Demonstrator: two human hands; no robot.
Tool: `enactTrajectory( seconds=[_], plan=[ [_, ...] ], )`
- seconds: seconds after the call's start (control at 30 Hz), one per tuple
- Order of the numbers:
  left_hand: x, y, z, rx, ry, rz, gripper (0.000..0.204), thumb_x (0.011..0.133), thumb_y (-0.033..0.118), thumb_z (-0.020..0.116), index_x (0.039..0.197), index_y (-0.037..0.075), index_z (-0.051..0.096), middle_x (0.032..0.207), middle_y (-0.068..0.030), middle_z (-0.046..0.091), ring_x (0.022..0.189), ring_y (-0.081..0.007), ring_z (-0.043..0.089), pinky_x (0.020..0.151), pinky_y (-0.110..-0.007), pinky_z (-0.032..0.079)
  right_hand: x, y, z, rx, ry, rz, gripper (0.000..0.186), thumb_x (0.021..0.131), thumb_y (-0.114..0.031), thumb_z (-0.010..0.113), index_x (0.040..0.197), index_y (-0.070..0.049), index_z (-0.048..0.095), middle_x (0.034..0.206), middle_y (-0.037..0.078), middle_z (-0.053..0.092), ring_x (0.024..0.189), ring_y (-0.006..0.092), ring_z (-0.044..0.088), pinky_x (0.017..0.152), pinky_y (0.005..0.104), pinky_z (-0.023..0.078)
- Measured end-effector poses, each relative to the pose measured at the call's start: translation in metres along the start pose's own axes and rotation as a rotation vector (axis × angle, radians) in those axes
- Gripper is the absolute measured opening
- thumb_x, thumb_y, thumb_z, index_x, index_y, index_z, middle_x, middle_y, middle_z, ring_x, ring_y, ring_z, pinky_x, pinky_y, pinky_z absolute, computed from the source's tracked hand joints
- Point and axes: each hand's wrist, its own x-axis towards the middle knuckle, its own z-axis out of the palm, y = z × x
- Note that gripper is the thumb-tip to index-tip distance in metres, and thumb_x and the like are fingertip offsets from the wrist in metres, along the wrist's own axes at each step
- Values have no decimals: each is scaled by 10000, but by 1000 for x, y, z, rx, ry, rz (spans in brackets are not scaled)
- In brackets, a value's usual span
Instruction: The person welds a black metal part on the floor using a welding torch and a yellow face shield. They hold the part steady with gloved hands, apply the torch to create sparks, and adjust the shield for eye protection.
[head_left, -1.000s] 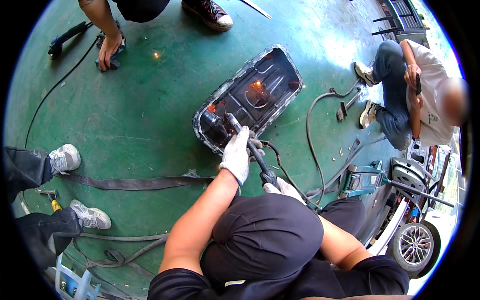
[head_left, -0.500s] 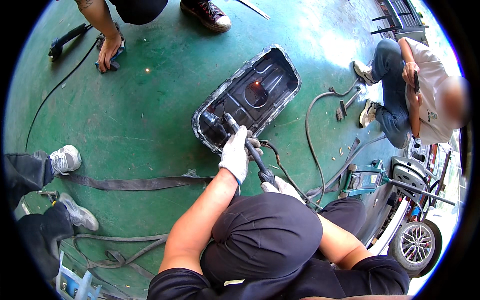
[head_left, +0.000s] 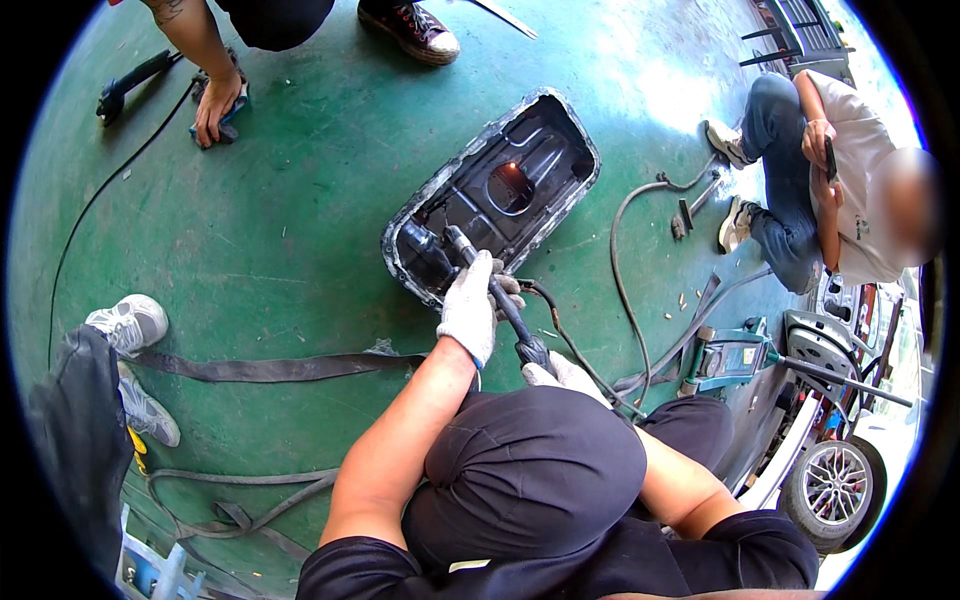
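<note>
Green floor (head_left: pixel 280 230) bears a black, pale-rimmed, oblong pan (head_left: pixel 478 203); over its near-left end, a dark tubular tool (head_left: pixel 511 314), clasped forward by the white-gloved left hand (head_left: pixel 467 306), rearward by the white-gloved right hand (head_left: pixel 572 380): spaced support should steady it.

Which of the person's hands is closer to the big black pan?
Left hand: it's at the near edge of the black pan. The right hand is farther back, by the rear of the black tool.

Dark strap (head_left: pixel 280 369) on green floor (head_left: pixel 280 240)
</note>
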Motion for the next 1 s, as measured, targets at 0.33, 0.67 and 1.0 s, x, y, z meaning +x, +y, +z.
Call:
enactTrajectory(
  seconds=[0.33, 0.67, 1.0],
  plan=[
    [-4, -1, 0, 29, -25, 0, 381, 1075, 375, 600, 1153, 2, 579, 862, -86, 627, 755, -199, 639, 673, -382, 553, -2, 8, 1, -22, 6, 24, 576, 1002, -530, 633, 1276, -24, 616, 1130, 219, 695, 1075, 355, 660, 955, 404, 494],
    [-2, 0, -1, -17, -10, -9, 386, 1072, 367, 611, 1164, -6, 568, 853, -87, 617, 753, -198, 628, 668, -376, 546, 2, 15, 8, -53, 43, 28, 669, 980, -571, 634, 1305, 13, 609, 1221, 272, 687, 1179, 421, 649, 1002, 432, 490],
    [-1, 2, 0, -41, -25, -18, 363, 1079, 359, 598, 1152, 4, 572, 871, -89, 617, 761, -196, 630, 671, -371, 544, 0, 7, 7, -56, 32, 38, 640, 983, -564, 627, 1284, 0, 615, 1181, 276, 696, 1143, 433, 659, 972, 451, 496]
  ],
)
